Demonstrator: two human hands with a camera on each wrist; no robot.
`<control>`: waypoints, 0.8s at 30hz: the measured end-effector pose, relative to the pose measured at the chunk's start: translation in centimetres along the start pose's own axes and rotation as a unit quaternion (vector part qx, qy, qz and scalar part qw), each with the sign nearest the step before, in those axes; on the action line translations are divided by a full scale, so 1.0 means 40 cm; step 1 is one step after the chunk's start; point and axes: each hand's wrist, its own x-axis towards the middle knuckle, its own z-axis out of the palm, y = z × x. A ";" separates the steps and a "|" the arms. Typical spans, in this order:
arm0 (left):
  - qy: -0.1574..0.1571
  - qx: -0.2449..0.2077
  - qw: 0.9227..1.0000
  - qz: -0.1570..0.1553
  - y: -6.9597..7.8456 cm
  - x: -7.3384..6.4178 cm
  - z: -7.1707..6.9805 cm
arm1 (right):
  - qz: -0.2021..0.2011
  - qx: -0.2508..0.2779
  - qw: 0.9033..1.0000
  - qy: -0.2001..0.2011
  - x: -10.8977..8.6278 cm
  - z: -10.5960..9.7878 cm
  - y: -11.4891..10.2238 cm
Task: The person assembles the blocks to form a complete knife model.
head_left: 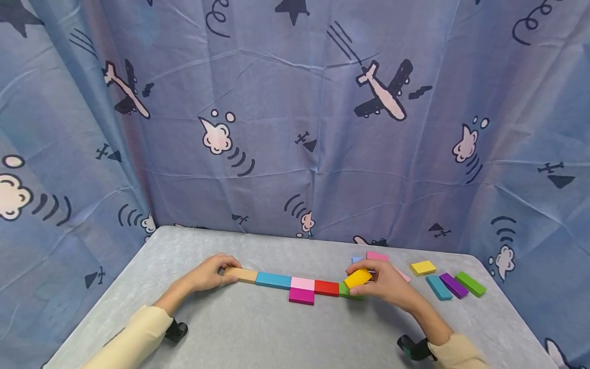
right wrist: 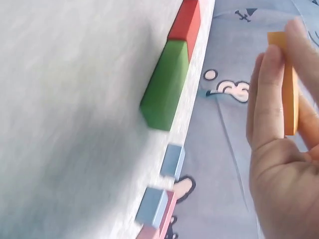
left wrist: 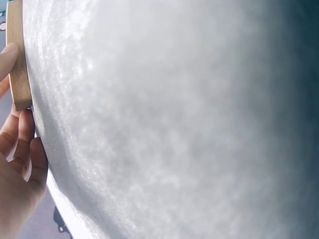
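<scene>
"Where's that orange block (head_left: 357, 278)?"

"Right of centre, lower half of the frame — the right hand (head_left: 386, 282) pinches it between thumb and fingertips, raised above the green block (right wrist: 167, 84) at the row's right end."

"And the left hand (head_left: 209, 272)?"

"Lower left of centre, thumb and fingers narrow on the outer end of the wooden block (head_left: 247, 275). Then come the blue block (head_left: 273, 280), light pink block (head_left: 302, 283) and red block (head_left: 327, 288) — 1 magenta block (head_left: 301, 296) sits against the light pink block's near side."

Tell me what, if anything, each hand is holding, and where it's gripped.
The right hand holds the orange-yellow block by two opposite sides. The left hand grips the tan block around its left end.
</scene>
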 end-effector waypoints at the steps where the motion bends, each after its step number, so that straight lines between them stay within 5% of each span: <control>1: 0.000 -0.001 1.000 0.002 0.000 0.000 -0.001 | -0.001 -0.006 1.000 -0.002 0.005 0.005 -0.002; 8: -0.002 -0.004 1.000 0.000 0.002 0.001 -0.004 | 0.000 -0.026 0.999 -0.024 0.044 0.040 -0.016; 24: -0.003 -0.003 1.000 0.001 0.000 0.003 -0.004 | -0.077 -0.010 0.995 -0.063 0.119 0.133 -0.048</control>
